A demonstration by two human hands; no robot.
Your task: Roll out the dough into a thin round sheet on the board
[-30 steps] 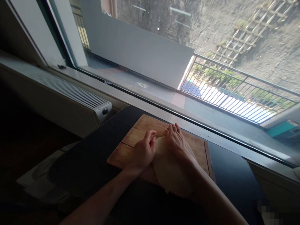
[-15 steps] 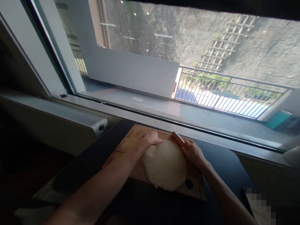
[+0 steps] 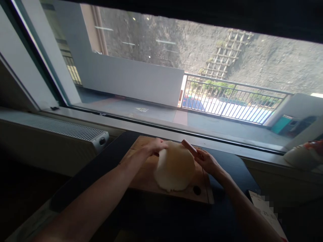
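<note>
A flat, round sheet of pale dough (image 3: 178,168) lies on a wooden cutting board (image 3: 145,178). My left hand (image 3: 156,146) is closed on the dough's upper left edge, where the sheet looks raised off the wood. My right hand (image 3: 206,161) grips one end of a thin wooden rolling pin (image 3: 188,147), which slants over the dough's upper right edge. Whether the pin touches the dough, I cannot tell. Part of the right fingers is hidden behind that hand.
The board rests on a dark table (image 3: 227,164) against a windowsill (image 3: 117,123). To the left stands a white radiator (image 3: 63,132). A pale item with markings (image 3: 262,205) sits at the lower right, partly pixelated. A whitish object (image 3: 300,156) is at the sill's right end.
My left hand has gone from lying on the board and dough edge to gripping and lifting that edge. The rolling pin's near end is now lifted in my right hand. The view has shifted slightly.
</note>
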